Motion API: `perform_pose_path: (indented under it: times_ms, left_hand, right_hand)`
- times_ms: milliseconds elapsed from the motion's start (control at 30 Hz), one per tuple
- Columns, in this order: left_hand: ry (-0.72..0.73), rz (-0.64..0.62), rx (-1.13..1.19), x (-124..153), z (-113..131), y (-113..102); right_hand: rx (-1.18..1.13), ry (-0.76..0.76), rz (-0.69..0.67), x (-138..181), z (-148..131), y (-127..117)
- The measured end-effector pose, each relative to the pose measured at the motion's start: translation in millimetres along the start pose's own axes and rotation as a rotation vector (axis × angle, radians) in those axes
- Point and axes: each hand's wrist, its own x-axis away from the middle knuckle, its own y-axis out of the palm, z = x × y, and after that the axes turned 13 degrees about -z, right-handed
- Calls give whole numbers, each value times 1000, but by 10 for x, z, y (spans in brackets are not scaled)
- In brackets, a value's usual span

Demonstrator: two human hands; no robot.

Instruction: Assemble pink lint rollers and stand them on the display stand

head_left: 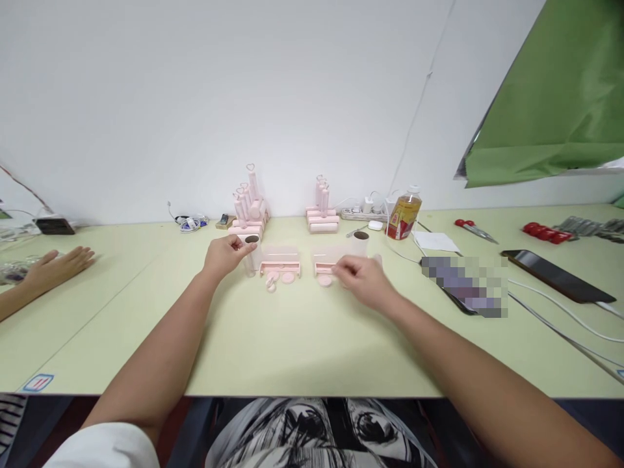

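Note:
My left hand (225,255) is closed round a clear cup with a dark top (252,252), held upright just left of a pink tray with a clear lid (280,262). Small pink round pieces (287,278) lie in front of that tray. My right hand (363,279) reaches to a second pink tray (324,262), with its fingers pinched at the tray's front beside a pink disc (324,281). What the fingers pinch is too small to make out. Another clear cup (360,243) stands behind that hand.
Two stacks of pink parts (250,211) (322,211) stand at the back with a power strip (363,212) and a tea bottle (403,214). Red scissors (472,228), a phone (556,274) and cables (560,309) lie right. Another person's hand (56,265) rests at left.

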Motion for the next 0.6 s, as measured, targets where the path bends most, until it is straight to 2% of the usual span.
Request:
perform_pose_path:
  times_ms: [67,100,167,267,333,400,467,600]
  left_hand:
    - [-4,2,12,-4,-11,5]
    - [-2,1,15,-7,-14,8]
    - [13,-1,10,-9,-15,11]
    - [42,-12,-3,0,0,6]
    - [52,-10,-8,13,17,-5]
    - [70,12,-2,27,30,-18]
    - [116,79,23,37,34,-29]
    - [180,273,97,26,-1,-27]
  right_hand:
    - [116,188,280,-60,136,-282]
    - [192,310,351,-88,228,-413]
    - [336,520,309,-137,434,-606]
    - [366,688,108,-184,701,-677]
    - [315,709,23,-202,800,-632]
    - [265,702,-6,-211,837,-588]
    - [255,685,21,-217,839,-578]
    - [224,609,176,-238,839,-623]
